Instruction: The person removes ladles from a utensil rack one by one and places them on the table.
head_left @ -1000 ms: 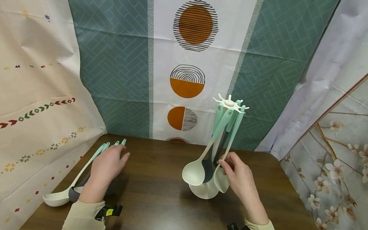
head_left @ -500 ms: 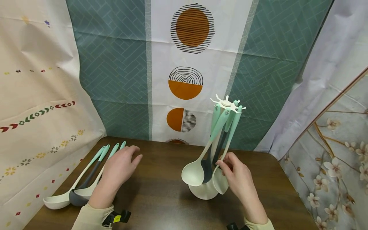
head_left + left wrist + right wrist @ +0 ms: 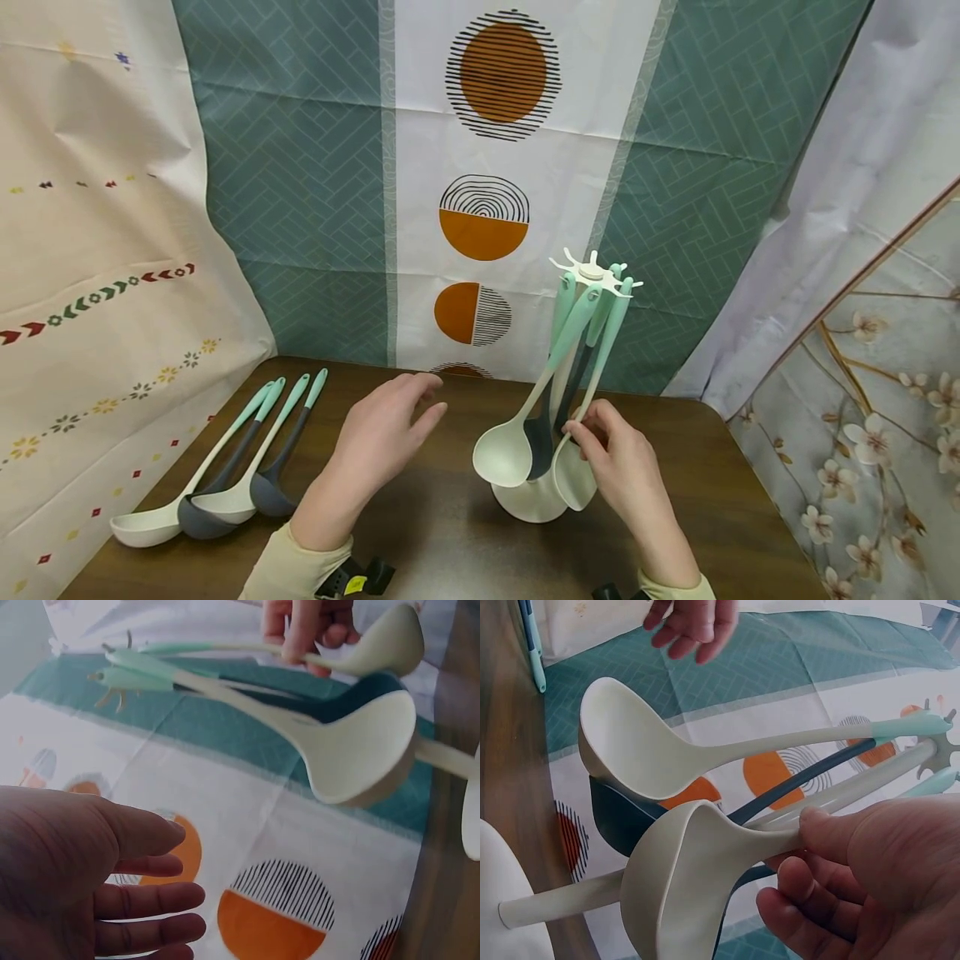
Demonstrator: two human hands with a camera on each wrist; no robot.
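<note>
Presently, cream ladle (image 3: 694,877) stands at the right of the white rack (image 3: 528,504), long axis steep, bowl down, mint handle (image 3: 615,315) up, leaning right; right hand (image 3: 622,454), fingers pinching lower shaft; left hand (image 3: 382,433), fingers apart.

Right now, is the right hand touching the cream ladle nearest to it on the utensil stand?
Touching. The right wrist view shows the right hand pinching the cream ladle by its stem, between thumb and curled fingers.
</note>
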